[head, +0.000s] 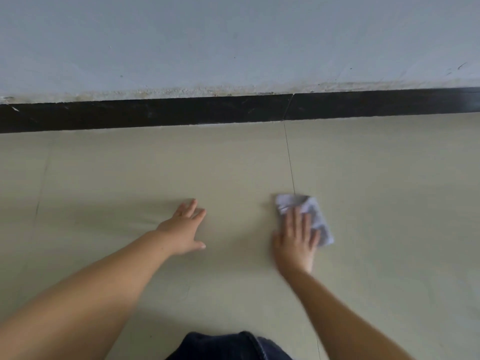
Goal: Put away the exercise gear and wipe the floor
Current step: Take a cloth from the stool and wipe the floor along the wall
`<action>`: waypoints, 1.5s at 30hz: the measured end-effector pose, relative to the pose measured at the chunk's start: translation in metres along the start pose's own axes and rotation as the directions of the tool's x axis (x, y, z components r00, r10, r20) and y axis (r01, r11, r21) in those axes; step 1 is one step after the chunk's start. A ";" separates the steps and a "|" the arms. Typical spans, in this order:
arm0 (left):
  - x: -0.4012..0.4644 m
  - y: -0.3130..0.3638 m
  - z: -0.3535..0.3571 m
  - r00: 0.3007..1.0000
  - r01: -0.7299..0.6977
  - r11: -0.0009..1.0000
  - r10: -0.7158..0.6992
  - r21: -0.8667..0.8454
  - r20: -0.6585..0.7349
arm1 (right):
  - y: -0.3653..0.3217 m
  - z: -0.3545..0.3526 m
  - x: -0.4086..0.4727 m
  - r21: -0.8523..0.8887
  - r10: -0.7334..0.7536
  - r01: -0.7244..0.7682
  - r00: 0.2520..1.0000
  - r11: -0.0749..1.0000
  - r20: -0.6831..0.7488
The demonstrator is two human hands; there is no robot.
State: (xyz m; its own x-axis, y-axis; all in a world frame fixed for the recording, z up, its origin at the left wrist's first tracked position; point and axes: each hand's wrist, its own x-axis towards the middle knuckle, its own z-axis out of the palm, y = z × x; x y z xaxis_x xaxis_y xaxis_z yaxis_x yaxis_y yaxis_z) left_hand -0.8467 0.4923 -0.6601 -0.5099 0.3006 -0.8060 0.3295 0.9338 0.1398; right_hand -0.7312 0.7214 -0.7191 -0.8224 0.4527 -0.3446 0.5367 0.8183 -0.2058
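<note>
My left hand (185, 229) lies flat on the floor (389, 178). My right hand (296, 240) is to its right, on top of a cloth (315, 211). The wall (233, 42) stands behind both. My knee (228, 346) is nearest me.

Beige floor (155, 172), black skirting (155, 113), pale grey wall (233, 35) (stained low), mottled grey-white cloth (315, 216).

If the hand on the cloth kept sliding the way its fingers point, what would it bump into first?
Probably the black skirting board under the wall; only bare floor lies ahead of the right hand and its cloth.
</note>
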 end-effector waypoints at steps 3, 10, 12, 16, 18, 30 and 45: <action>0.000 0.004 -0.002 1.000 0.015 1.000 -0.015 0.004 0.022 | -0.045 0.033 -0.068 -0.105 -0.397 0.410 0.909 0.906 0.126; 0.001 0.011 -0.001 0.998 0.046 0.999 -0.046 0.014 0.042 | 0.021 0.020 -0.046 -0.200 -0.704 0.774 0.631 0.601 0.325; 0.003 0.018 0.001 0.997 0.066 0.998 -0.066 0.011 0.033 | 0.073 0.002 -0.024 -0.226 -0.633 0.685 0.727 0.693 0.264; 0.011 0.037 0.005 0.991 0.132 0.991 -0.133 -0.026 -0.023 | 0.116 -0.040 0.025 -0.146 -0.179 0.191 0.980 0.971 0.090; 0.017 0.047 0.009 0.984 0.168 0.985 -0.169 -0.031 -0.049 | 0.093 -0.054 0.064 -0.087 -0.081 0.089 0.992 0.992 0.092; 0.020 0.049 0.010 0.981 0.191 0.979 -0.189 -0.066 0.036 | 0.021 -0.079 0.138 -0.148 -0.245 0.300 0.920 0.942 0.305; 0.020 0.052 0.016 0.974 0.225 0.963 -0.223 -0.148 0.032 | 0.032 -0.103 0.102 -0.299 -0.233 0.479 0.771 0.825 0.592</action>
State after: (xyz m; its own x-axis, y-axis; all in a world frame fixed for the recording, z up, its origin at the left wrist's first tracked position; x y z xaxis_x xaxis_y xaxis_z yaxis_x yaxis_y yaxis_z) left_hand -0.8274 0.5439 -0.6782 -0.5451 0.0782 -0.8347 0.0844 0.9957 0.0382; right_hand -0.8172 0.8298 -0.6663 -0.6474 -0.0514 -0.7604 -0.0072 0.9981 -0.0613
